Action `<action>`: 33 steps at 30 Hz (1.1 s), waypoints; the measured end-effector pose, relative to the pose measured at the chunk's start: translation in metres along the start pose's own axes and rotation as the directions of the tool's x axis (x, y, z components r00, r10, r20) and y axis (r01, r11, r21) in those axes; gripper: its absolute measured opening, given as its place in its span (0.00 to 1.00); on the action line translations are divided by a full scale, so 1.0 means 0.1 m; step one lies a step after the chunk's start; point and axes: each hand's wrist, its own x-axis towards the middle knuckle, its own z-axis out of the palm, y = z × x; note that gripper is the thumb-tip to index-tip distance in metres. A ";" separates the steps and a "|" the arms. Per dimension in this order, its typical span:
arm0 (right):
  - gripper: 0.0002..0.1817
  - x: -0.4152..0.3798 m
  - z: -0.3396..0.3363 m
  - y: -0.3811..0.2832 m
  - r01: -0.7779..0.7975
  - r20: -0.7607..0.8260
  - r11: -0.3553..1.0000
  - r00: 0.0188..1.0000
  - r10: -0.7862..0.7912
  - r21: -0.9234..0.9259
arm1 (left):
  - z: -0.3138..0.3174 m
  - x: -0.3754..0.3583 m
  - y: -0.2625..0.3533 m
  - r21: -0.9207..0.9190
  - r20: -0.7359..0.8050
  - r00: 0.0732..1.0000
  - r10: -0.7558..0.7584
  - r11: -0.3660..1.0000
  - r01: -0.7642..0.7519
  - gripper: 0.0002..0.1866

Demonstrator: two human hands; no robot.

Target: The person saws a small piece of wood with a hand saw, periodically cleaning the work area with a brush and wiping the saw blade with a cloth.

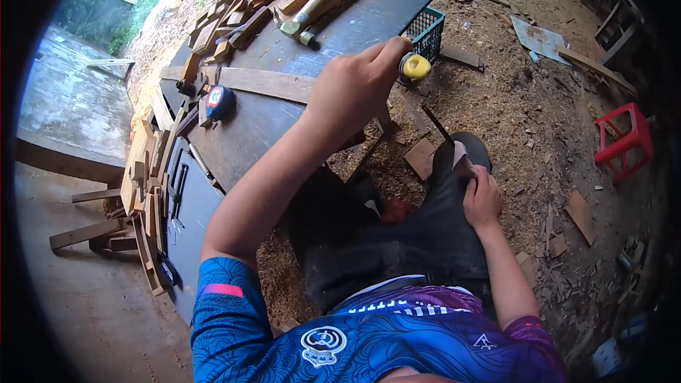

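My left hand (358,81) is raised over the near edge of the dark table (269,117), its fingers closed around a tool with a yellow, rounded end (416,66). The rest of that tool is hidden behind the hand. Lower and to the right, my right hand (484,200) rests by my knee. Its fingers are closed on a pale pinkish piece (463,160). A thin dark rod (438,124) sticks out beyond that piece, pointing up and away; I cannot tell what kind of thing it is.
A hammer (312,10) lies beside wood offcuts (241,25) on the table, with a long board (262,84) and a tape measure (219,103) closer in. A green crate (427,34) stands beyond my left hand. Far right is a red stool (626,143); wood shavings (539,156) cover the ground.
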 end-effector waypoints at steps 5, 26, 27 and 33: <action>0.15 -0.03 -0.05 0.02 0.008 -0.021 1.000 1.000 -0.008 0.011 | -0.07 -0.15 0.01 0.028 0.090 0.995 -0.040 0.999 0.037 0.16; 0.14 0.03 -0.01 0.01 0.019 -0.023 1.000 1.000 -0.018 0.023 | -0.67 0.07 -0.38 -0.260 -0.056 0.964 -0.259 0.936 0.236 0.08; 0.14 0.02 -0.01 0.01 0.022 -0.021 0.999 1.000 -0.022 0.023 | -0.62 0.00 -0.38 -0.240 0.000 0.981 -0.195 0.952 0.190 0.08; 0.14 0.04 0.01 0.03 0.019 -0.014 0.998 1.000 -0.018 0.051 | -0.58 -0.13 0.03 -0.165 0.026 0.996 -0.086 0.982 0.089 0.07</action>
